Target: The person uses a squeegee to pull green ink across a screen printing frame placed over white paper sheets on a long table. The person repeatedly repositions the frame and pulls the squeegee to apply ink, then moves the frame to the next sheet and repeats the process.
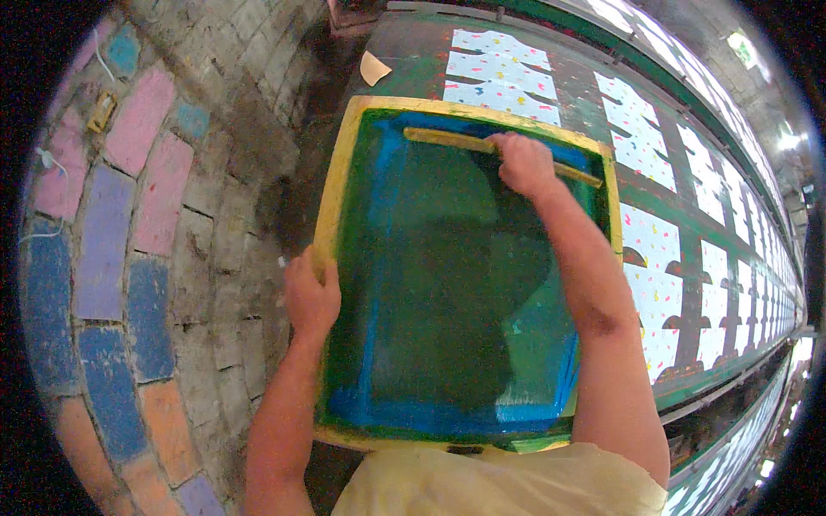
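A large screen-printing frame [339, 206] with yellow wooden edges lies in front of me on a long table. Its dark green mesh [430, 284] is bordered with blue ink [447, 418], thickest along the near side. At the far end of the mesh, my right hand [524, 163] is closed around a long wooden-handled squeegee [452, 138], which lies almost crosswise. My left hand [311, 291] grips the frame's left edge about midway along, fingers on the outer side. Whatever is under the frame is hidden.
White cut fabric pieces [651, 275] with small coloured prints lie in rows along the green table [413, 43], stretching far right. A tan scrap [374, 69] sits beyond the frame. To the left stands a brick wall [194, 258], partly painted pink, purple, blue and orange.
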Tool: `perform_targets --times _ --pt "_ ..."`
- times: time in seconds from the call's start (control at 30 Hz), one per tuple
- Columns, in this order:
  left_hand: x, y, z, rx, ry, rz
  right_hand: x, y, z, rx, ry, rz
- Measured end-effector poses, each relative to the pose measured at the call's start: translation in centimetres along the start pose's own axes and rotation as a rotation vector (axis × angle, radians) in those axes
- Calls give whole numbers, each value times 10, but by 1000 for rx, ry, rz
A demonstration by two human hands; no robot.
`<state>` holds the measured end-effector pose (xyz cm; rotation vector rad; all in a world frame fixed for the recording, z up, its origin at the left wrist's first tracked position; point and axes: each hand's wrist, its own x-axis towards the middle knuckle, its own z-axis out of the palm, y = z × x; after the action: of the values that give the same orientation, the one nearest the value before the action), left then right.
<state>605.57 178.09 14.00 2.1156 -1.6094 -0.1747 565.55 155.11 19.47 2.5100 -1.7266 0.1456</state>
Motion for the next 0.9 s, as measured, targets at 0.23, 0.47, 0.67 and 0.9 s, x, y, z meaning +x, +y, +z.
perform_targets --times 0.23,0.47,0.67,0.9 --pt "-2 -5 1 60 3 40 32 40 14 -2 30 18" --pt "-3 -5 6 60 41 59 34 44 -14 86 -223 -17" --pt "2 -6 3 59 9 90 -61 -14 -40 169 -237 -100" --pt "4 0 -4 -12 5 84 -212 -109 -67 150 -259 -116"
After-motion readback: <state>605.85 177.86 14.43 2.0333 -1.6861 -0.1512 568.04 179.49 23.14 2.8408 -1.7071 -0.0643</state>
